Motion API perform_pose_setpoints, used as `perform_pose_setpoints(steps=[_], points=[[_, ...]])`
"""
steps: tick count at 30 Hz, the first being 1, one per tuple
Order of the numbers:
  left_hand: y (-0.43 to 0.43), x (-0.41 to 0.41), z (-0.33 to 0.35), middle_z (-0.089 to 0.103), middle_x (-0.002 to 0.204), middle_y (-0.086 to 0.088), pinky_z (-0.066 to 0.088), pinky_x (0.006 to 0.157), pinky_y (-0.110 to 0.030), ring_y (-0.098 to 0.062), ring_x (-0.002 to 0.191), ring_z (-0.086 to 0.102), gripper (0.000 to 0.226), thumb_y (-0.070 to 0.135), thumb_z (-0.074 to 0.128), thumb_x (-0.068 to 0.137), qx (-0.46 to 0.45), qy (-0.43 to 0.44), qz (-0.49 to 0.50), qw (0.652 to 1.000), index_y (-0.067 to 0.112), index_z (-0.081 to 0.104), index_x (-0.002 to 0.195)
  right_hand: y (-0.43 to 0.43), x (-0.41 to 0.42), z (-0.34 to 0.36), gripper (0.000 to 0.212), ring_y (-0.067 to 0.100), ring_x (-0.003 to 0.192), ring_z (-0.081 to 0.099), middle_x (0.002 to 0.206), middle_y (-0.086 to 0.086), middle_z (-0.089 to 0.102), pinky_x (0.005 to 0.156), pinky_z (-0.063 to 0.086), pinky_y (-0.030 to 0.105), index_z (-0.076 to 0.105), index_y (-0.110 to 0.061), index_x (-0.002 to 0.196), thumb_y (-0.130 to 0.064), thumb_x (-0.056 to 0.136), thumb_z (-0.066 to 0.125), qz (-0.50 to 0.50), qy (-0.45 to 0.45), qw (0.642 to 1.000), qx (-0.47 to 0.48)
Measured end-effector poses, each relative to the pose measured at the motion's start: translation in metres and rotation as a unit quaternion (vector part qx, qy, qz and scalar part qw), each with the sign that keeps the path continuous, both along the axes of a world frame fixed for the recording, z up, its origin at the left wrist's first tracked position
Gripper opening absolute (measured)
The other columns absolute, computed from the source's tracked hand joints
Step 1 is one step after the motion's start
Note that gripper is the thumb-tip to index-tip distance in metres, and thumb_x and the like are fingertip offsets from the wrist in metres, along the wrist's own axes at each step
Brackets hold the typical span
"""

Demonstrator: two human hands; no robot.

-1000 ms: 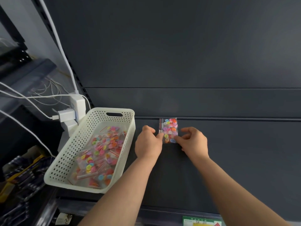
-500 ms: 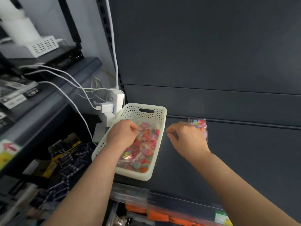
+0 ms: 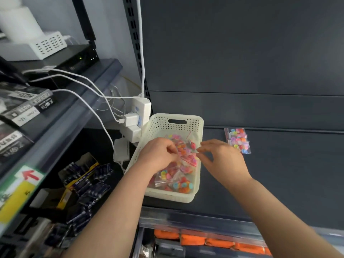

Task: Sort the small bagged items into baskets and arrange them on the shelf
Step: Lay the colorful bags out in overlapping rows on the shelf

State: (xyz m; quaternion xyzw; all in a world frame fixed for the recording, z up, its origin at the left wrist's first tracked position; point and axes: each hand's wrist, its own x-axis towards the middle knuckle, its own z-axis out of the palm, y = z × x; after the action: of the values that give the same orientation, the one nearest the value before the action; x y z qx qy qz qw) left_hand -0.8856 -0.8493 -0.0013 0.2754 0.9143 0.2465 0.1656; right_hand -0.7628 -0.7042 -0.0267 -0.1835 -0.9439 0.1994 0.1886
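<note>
Bagged buttons lie in two places on the dark grey shelf [image 3: 279, 174]. The white perforated basket [image 3: 160, 125] stands at the shelf's left end. Its long axis runs front to back, its handle-slot end faces the back panel, and its near end sits at the shelf's front edge. Just left of the basket, a white power strip [image 3: 144, 108] with plugged chargers hangs by the upright.

Both bare hands reach in from below. The left hand [image 3: 158, 157] is inside the basket, fingers curled down, thumb and fingertips pinching at the button bags [image 3: 178, 181] heaped there. The right hand [image 3: 223, 161] hovers at the basket's right rim, its fingers loosely curled and thumb and forefinger nearly meeting. Blur hides whether anything is between them.

The heap fills the basket floor, the clear bags overlapping at mixed angles.

Smallest is the lone bag [image 3: 238, 140], flat on the shelf to the right of the basket and apart from it. Its long axis runs front to back, leaning slightly, and its top edge points to the back panel.
</note>
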Motion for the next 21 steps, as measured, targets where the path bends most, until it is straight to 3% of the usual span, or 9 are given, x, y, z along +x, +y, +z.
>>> perform_pose_setpoints(steps=[2,5,7,11,14,16,18,21], points=[[0.003,0.008,-0.003,0.068,0.101,0.017,0.050,0.089,-0.033,-0.007,0.092,0.062,0.009,0.027,0.071,0.087,-0.010,0.007,-0.040,0.999,0.032,0.073,0.095,-0.002,0.001,-0.001,0.017,0.016,0.096,0.066,0.112,-0.011,0.069,0.077,0.054,0.034,0.076,-0.023,0.096,-0.033,0.087,0.066,-0.006,0.002,1.000,-0.009],[0.012,0.017,-0.011,0.062,0.125,0.010,0.046,0.100,-0.036,-0.015,0.109,0.058,0.027,0.029,0.069,0.089,-0.075,0.089,-0.095,0.989,0.034,0.068,0.115,-0.003,0.003,0.000,0.018,0.016,0.098,0.066,0.113,-0.010,0.068,0.078,0.054,0.036,0.075,-0.022,0.100,-0.031,0.089,0.064,0.001,-0.005,1.000,-0.014],[0.016,0.020,-0.015,0.057,0.133,0.006,0.041,0.106,-0.041,-0.020,0.117,0.052,0.032,0.032,0.073,0.086,-0.103,0.124,-0.093,0.983,0.032,0.067,0.117,-0.003,0.004,0.002,0.020,0.015,0.101,0.064,0.114,-0.010,0.067,0.080,0.054,0.035,0.074,-0.022,0.104,-0.031,0.090,0.062,0.010,-0.014,1.000,-0.015],[0.013,0.023,-0.013,0.062,0.111,0.007,0.048,0.092,-0.035,-0.016,0.103,0.054,0.009,0.029,0.073,0.086,-0.069,0.132,-0.027,0.989,0.029,0.067,0.092,-0.001,0.012,0.003,0.022,0.013,0.109,0.060,0.117,-0.011,0.066,0.087,0.052,0.035,0.071,-0.023,0.111,-0.029,0.092,0.060,0.032,-0.021,0.999,-0.038],[0.012,0.023,0.002,0.064,0.097,0.011,0.043,0.075,-0.027,-0.012,0.090,0.059,0.005,0.026,0.063,0.093,0.041,0.127,0.054,0.990,0.024,0.061,0.089,0.004,0.018,0.004,0.025,0.011,0.108,0.060,0.116,-0.010,0.066,0.088,0.051,0.029,0.068,-0.024,0.115,-0.021,0.093,0.057,0.034,-0.020,0.997,-0.067],[0.016,0.022,0.009,0.064,0.095,0.011,0.041,0.072,-0.028,-0.012,0.087,0.058,0.005,0.023,0.059,0.095,0.056,0.136,0.067,0.987,0.023,0.060,0.091,0.008,0.023,0.005,0.026,0.009,0.106,0.061,0.116,-0.010,0.066,0.087,0.050,0.026,0.068,-0.024,0.115,-0.019,0.093,0.055,0.028,-0.021,0.995,-0.091],[0.021,0.024,0.009,0.066,0.104,0.013,0.042,0.075,-0.029,-0.012,0.093,0.058,0.007,0.023,0.060,0.095,-0.003,0.130,0.020,0.991,0.028,0.066,0.094,0.011,0.029,0.008,0.026,0.007,0.105,0.061,0.117,-0.010,0.066,0.088,0.049,0.025,0.067,-0.025,0.116,-0.018,0.094,0.055,0.024,-0.022,0.994,-0.106],[0.026,0.031,-0.002,0.059,0.127,0.011,0.044,0.094,-0.036,-0.017,0.111,0.053,0.018,0.023,0.067,0.091,-0.141,0.102,-0.069,0.982,0.036,0.069,0.103,0.018,0.036,0.013,0.026,0.006,0.106,0.060,0.116,-0.011,0.066,0.090,0.050,0.027,0.067,-0.025,0.116,-0.019,0.093,0.055,0.025,-0.015,0.993,-0.114]])
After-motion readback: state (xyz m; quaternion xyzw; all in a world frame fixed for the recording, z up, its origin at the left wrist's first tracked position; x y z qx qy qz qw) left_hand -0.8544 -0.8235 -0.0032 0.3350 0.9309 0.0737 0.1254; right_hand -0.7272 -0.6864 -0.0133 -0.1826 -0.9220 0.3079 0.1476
